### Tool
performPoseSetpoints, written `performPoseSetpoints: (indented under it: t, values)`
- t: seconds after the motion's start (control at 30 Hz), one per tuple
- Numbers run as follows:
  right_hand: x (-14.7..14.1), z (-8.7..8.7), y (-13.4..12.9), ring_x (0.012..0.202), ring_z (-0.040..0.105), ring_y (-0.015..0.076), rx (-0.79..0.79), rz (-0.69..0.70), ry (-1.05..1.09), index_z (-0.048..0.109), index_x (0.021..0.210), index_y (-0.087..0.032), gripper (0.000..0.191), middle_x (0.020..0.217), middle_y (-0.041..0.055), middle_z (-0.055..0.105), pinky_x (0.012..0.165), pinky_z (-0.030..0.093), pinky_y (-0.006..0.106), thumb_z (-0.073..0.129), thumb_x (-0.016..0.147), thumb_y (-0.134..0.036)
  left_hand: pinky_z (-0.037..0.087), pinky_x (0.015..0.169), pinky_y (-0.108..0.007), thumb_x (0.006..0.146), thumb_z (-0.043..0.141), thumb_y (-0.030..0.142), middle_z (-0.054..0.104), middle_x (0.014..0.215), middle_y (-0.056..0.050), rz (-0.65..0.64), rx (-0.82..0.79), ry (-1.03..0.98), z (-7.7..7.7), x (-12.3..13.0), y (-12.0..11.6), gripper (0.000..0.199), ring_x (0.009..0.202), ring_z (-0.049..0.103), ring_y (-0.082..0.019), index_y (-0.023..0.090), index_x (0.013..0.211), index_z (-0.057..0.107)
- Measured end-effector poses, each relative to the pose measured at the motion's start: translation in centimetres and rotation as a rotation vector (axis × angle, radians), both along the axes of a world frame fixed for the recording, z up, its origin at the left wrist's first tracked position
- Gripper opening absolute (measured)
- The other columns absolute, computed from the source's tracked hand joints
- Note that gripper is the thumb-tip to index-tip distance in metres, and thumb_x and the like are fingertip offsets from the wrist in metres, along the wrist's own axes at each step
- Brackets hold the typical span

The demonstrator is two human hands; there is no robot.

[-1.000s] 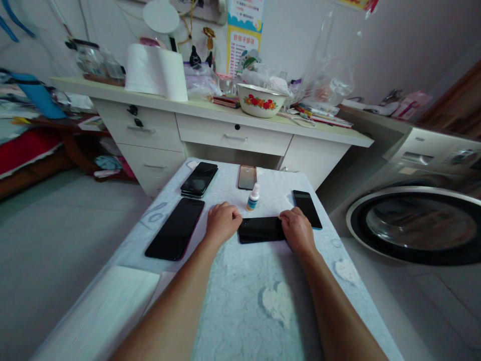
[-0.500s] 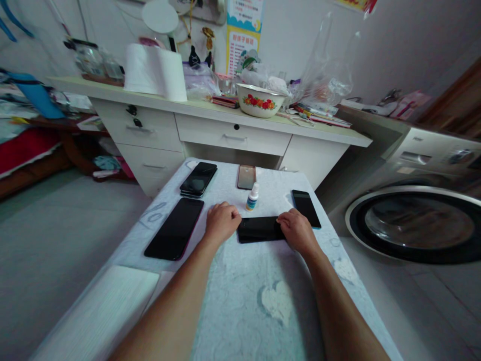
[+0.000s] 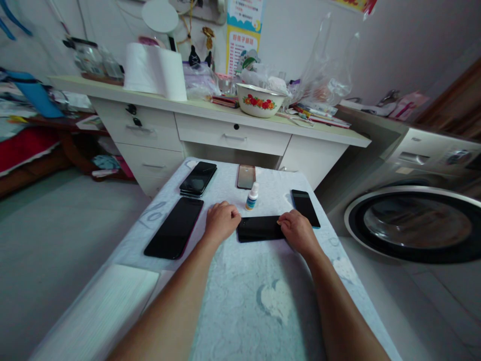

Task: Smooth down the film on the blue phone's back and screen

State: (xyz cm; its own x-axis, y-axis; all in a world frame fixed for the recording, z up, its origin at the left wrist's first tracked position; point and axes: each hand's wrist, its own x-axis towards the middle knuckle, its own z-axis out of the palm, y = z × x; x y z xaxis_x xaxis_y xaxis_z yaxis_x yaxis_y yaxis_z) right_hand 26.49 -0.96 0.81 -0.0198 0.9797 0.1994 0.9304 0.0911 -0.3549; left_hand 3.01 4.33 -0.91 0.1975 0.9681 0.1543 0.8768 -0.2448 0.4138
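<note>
A black smartphone [image 3: 260, 229] lies flat and crosswise on the cloth-covered table. My right hand [image 3: 296, 229] has its bent fingers closed over the phone's right end, hiding that end. Beside the left end rests my left hand [image 3: 223, 219], its fingers curled in; I see nothing in them, and whether they touch the phone's corner I cannot tell. Just behind the phone stands a small white spray bottle [image 3: 251, 197] with a blue and yellow label. A larger dark phone [image 3: 175, 228] is left of my left hand, and another phone [image 3: 305, 208] lies beyond my right hand.
Stacked phones [image 3: 198, 178] lie at the table's far left, and a translucent phone case [image 3: 246, 176] at the far edge. White papers [image 3: 99, 311] lie near left. Behind is a white desk [image 3: 146, 125] with a flowered bowl [image 3: 259, 103]; a washing machine [image 3: 398, 165] stands right.
</note>
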Motion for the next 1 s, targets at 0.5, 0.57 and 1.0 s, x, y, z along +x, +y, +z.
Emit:
performPoseSetpoints:
  t: [0.5,0.57,1.0]
  values:
    - [-0.8,-0.4,0.3,0.080,0.055,0.0141,0.066,-0.143,-0.030,0.069,0.087,-0.020,0.020,0.087,0.0039,0.058,0.072,0.037,0.022,0.050,0.086,-0.019,0.038,0.077,-0.030,0.080,0.052,0.030,0.064,0.086,-0.002,-0.008,0.013,-0.014,-0.2,0.0,0.1,0.019,0.088,0.057,-0.020,0.022,0.070,0.066]
    - [-1.0,-0.3,0.3,0.081,0.056,0.0145,0.053,-0.142,-0.036,0.070,0.088,-0.020,0.020,0.087,0.0042,0.058,0.072,0.037,0.023,0.050,0.086,-0.019,0.037,0.077,-0.031,0.080,0.052,0.030,0.063,0.085,-0.002,-0.007,0.017,-0.022,-0.2,0.0,0.1,0.018,0.088,0.057,-0.020,0.023,0.070,0.066]
    - [-1.2,-0.2,0.1,0.083,0.056,0.0144,0.049,-0.097,-0.020,0.069,0.087,-0.020,0.020,0.088,0.0040,0.058,0.075,0.038,0.022,0.049,0.088,-0.021,0.037,0.075,-0.031,0.079,0.051,0.028,0.063,0.085,-0.002,-0.014,0.031,-0.028,-0.5,-0.1,0.1,0.018,0.087,0.057,-0.020,0.023,0.069,0.065]
